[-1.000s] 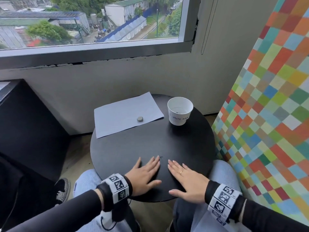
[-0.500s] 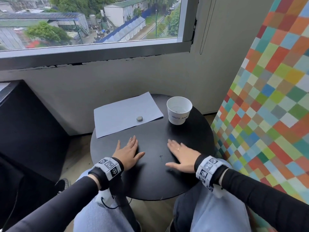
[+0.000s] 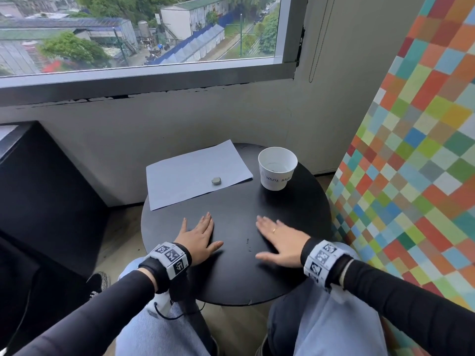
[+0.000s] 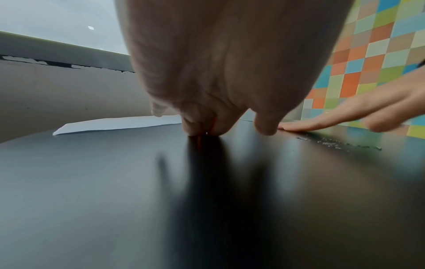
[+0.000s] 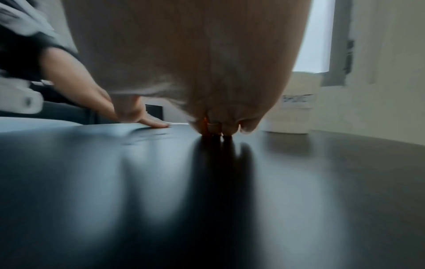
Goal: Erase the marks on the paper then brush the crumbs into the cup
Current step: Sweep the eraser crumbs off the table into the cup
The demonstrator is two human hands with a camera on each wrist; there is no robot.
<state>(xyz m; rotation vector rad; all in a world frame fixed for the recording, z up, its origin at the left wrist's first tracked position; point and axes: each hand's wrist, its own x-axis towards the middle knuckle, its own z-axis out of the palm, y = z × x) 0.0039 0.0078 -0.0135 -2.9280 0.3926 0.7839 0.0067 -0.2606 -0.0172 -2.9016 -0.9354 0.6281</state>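
Note:
A pale sheet of paper (image 3: 190,173) lies at the far left of the round black table (image 3: 303,209), with a small grey eraser (image 3: 216,180) on its near edge. A white paper cup (image 3: 277,167) labelled WASTE BASKET stands to the right of the paper. Eraser crumbs (image 3: 248,244) lie on the table between my hands, also visible in the left wrist view as crumbs (image 4: 333,143). My left hand (image 3: 199,236) lies flat on the table, fingers straight. My right hand (image 3: 279,237) lies flat too, a ring on one finger. Neither holds anything.
A multicoloured checkered panel (image 3: 416,155) stands close along the table's right side. A grey wall and a window (image 3: 144,32) are behind the table. A dark cabinet (image 3: 46,191) stands to the left. My knees (image 3: 331,327) are under the near edge.
Both hands have slid forward from the near edge and spread apart, uncovering crumbs between them. Paper, eraser and cup have not moved.

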